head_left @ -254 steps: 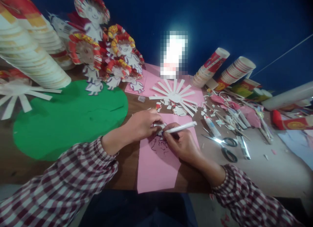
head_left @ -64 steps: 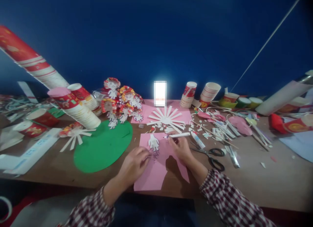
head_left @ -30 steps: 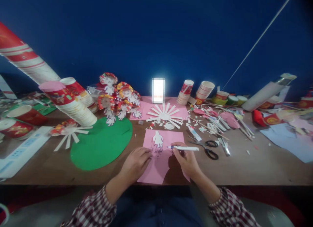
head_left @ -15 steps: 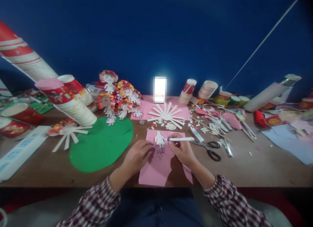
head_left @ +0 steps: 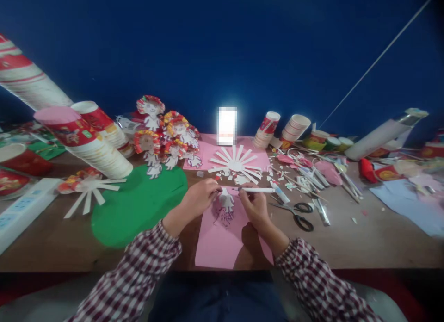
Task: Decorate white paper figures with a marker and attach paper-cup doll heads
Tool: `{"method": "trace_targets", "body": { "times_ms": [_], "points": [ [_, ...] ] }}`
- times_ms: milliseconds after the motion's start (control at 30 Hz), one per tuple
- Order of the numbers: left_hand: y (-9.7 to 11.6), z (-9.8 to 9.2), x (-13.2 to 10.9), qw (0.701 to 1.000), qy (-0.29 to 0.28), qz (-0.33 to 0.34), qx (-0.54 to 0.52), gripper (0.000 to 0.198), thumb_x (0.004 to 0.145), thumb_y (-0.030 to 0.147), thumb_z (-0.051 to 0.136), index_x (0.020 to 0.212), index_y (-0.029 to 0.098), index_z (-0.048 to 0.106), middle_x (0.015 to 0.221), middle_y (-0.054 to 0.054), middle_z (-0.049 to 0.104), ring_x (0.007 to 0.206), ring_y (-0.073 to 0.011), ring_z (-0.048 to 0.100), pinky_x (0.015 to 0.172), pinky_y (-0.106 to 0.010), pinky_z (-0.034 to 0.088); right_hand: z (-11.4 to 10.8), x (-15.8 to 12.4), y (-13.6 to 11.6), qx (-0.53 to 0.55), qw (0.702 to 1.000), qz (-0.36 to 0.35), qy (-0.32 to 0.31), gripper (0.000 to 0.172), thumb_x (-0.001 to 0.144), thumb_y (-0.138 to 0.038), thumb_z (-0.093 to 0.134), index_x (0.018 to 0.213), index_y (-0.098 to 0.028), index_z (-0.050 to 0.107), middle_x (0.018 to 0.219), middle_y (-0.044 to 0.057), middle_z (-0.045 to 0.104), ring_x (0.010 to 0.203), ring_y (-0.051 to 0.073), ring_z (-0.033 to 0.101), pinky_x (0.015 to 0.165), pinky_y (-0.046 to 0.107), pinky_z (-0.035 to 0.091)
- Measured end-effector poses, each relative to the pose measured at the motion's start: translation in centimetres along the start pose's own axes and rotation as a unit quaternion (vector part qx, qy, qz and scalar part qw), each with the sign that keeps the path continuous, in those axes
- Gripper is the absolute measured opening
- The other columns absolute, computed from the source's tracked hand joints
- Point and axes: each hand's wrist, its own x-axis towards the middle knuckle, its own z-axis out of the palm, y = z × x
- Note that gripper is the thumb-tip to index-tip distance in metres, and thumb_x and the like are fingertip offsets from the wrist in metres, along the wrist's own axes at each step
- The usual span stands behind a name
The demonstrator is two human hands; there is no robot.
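Note:
A small white paper figure [head_left: 226, 200] lies on a pink sheet [head_left: 217, 248], above some dark scribbled marks. My right hand [head_left: 255, 204] is closed round a white pen [head_left: 260, 190], whose tip points left, close to the top of the figure. On the other side, my left hand [head_left: 201, 195] has its fingers pressed together at the figure's upper left edge; what they pinch, if anything, is too small to make out.
Black-handled scissors [head_left: 301, 215] and a glue tube [head_left: 281, 192] lie to the right. A green oval sheet [head_left: 138, 211] is at left, with leaning cup stacks [head_left: 104, 151] behind. A white strip fan [head_left: 236, 164] and decorated paper figures [head_left: 152, 111] stand or lie farther back.
My left hand has moved up and forward to the figure's top. The pen has shifted up and turned nearly level, its tip now by the top of the figure. The view has shifted slightly.

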Motion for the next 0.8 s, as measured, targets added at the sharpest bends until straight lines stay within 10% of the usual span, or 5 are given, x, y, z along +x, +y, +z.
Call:
{"method": "trace_targets", "body": {
  "times_ms": [233,800],
  "points": [
    [-2.0,1.6,2.5,0.999,-0.044,0.026,-0.011,0.017,0.088,0.017,0.056,0.093,0.018,0.072,0.090,-0.005,0.067,0.085,-0.0171,0.062,0.075,-0.026,0.047,-0.2,0.3,0.3,-0.009,0.999,-0.005,0.035,0.018,0.085,-0.034,0.055,0.084,-0.017,0.060,0.066,0.003,0.062,0.059,0.016,0.058,0.054,0.026,0.047],
    [-2.7,3.2,1.8,0.999,-0.048,0.019,-0.018,0.015,0.088,0.019,0.060,0.096,0.022,0.073,0.093,-0.003,0.064,0.084,-0.0147,0.060,0.075,-0.024,0.046,0.8,-0.6,-0.9,-0.067,0.990,-0.062,-0.103,0.009,0.085,-0.027,0.053,0.079,-0.020,0.054,0.062,-0.002,0.054,0.050,0.012,0.050,0.047,0.022,0.041]
  ]
}}
